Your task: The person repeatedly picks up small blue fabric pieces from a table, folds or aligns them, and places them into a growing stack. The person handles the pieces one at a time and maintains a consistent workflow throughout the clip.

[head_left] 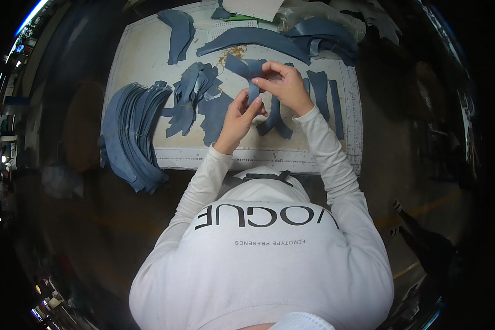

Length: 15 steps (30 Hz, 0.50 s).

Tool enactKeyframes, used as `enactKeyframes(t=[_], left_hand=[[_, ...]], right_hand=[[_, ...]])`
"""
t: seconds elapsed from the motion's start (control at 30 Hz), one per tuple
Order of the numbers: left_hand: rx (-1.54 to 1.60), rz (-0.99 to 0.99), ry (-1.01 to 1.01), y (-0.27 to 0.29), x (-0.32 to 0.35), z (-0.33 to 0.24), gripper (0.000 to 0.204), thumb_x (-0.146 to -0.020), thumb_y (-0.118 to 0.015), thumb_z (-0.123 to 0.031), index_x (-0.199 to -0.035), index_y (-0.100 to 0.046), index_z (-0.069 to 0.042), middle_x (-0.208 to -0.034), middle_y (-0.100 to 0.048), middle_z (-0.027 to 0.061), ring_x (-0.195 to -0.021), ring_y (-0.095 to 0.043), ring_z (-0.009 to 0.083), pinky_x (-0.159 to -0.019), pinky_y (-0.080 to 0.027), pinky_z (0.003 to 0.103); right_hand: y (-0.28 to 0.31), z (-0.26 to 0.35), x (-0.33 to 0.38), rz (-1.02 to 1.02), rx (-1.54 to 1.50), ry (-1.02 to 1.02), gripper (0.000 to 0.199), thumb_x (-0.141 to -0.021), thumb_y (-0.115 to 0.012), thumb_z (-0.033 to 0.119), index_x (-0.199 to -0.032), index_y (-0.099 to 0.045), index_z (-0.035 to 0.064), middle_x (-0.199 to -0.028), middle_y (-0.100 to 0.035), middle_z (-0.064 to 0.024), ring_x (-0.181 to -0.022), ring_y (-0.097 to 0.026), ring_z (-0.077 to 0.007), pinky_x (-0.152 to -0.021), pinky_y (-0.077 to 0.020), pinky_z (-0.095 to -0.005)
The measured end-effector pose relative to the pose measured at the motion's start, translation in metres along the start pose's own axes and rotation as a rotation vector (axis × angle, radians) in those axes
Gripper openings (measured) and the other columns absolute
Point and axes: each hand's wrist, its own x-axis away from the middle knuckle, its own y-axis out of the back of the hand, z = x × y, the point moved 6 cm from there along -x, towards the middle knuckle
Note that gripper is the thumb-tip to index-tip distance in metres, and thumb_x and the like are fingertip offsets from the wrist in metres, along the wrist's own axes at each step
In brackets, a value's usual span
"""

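Our L hand (pixel 241 117) pinches blue pc (pixel 253 91) at near end | R hand (pixel 283 87) grasps it farther out | long axis approx. away from us

There are two hands (pixel 237 122) (pixel 285 87), one white table (pixel 137 60), one yellow tangle (pixel 234 53), and one green strip (pixel 242 18).

Beneath the grip spreads a pale worktable (pixel 140 52) with ruled borders, dark floor (pixel 102 253) lying beyond on both sides, a yellow line (pixel 432 203) well to the grip's right, small bright lights (pixel 4 159) far to its left.
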Motion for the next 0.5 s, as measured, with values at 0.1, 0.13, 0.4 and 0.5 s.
enactKeyframes(t=[0.1,0.13,0.4,0.5], left_hand=[[0.017,0.045,0.122,-0.012,-0.003,0.014,0.02,-0.097,-0.048,-0.02,-0.105,-0.055,-0.003,-0.073,-0.052,-0.0011,-0.07,-0.052,0.0082,-0.068,-0.043,0.021],[0.005,0.05,0.167,-0.012,-0.003,0.023,0.021,-0.097,-0.048,-0.02,-0.106,-0.055,-0.003,-0.073,-0.053,-0.0006,-0.07,-0.052,0.0084,-0.069,-0.043,0.021],[-0.149,0.021,0.425,0.008,-0.01,0.128,0.015,-0.093,-0.052,-0.011,-0.096,-0.061,0.0,-0.08,-0.061,0.0002,-0.068,-0.055,0.007,-0.065,-0.048,0.022],[-0.533,-0.073,0.273,0.017,-0.019,0.135,0.017,-0.084,-0.063,-0.007,-0.1,-0.061,-0.001,-0.079,-0.062,0.0007,-0.068,-0.057,0.0078,-0.065,-0.047,0.023]], right_hand=[[0.031,-0.012,-0.017,0.022,-0.113,-0.077,0.012,-0.08,-0.068,0.005,-0.09,-0.062,0.003,-0.084,-0.062,0.0007,-0.077,-0.057,-0.0047,-0.07,-0.0471,-0.0181],[0.041,-0.019,-0.023,0.028,-0.128,-0.095,0.011,-0.08,-0.068,0.006,-0.089,-0.061,0.0036,-0.083,-0.062,0.0009,-0.076,-0.057,-0.0047,-0.069,-0.0471,-0.0174],[0.084,-0.155,-0.052,-0.166,0.069,-0.443,0.018,-0.074,-0.072,0.003,-0.089,-0.063,-0.001,-0.079,-0.067,-0.0059,-0.066,-0.063,-0.0109,-0.058,-0.0518,-0.021],[0.086,-0.187,-0.053,-0.214,0.174,-0.491,0.019,-0.072,-0.072,0.003,-0.088,-0.063,-0.0017,-0.077,-0.068,-0.0083,-0.064,-0.066,-0.014,-0.056,-0.054,-0.0239]])
